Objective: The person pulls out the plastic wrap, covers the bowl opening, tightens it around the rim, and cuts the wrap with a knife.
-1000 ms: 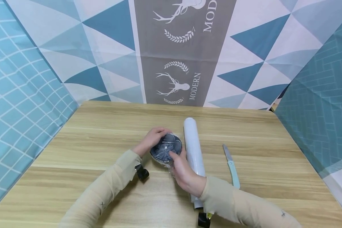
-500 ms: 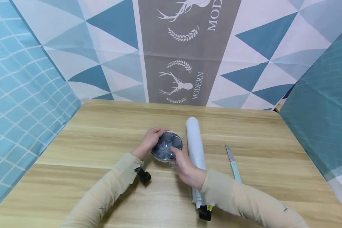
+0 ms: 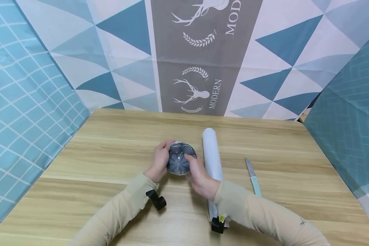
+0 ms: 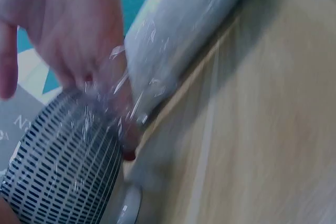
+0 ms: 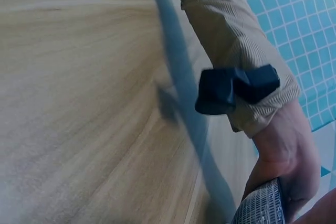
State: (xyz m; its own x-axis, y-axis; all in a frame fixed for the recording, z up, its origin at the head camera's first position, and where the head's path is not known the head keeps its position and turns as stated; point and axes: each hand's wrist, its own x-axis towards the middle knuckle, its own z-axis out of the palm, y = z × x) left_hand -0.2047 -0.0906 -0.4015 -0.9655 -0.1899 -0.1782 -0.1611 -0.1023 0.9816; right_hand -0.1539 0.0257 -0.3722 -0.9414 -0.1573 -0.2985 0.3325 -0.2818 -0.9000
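Observation:
A small bowl (image 3: 177,164) with a dark blue patterned inside is held up between both hands, tilted towards the head camera. Clear plastic film covers it, gathering in wrinkles near the right hand's fingers in the left wrist view, where the bowl's outer wall (image 4: 63,166) shows rows of dark dashes. My left hand (image 3: 160,160) grips the left rim. On the right side, my right hand (image 3: 200,176) grips the bowl with the thumb over its face. The left hand's fingers behind the bowl are hidden.
Just right of the bowl lies a white roll of plastic film (image 3: 211,153), partly under the right forearm. Further right is a knife (image 3: 254,179) with a light blue handle. Patterned cloths (image 3: 126,58) hang around the wooden table (image 3: 110,136).
The bowl has turned a little in the hands, so its pattern sits differently. My left hand has slid lower along the left rim. The view has shifted slightly.

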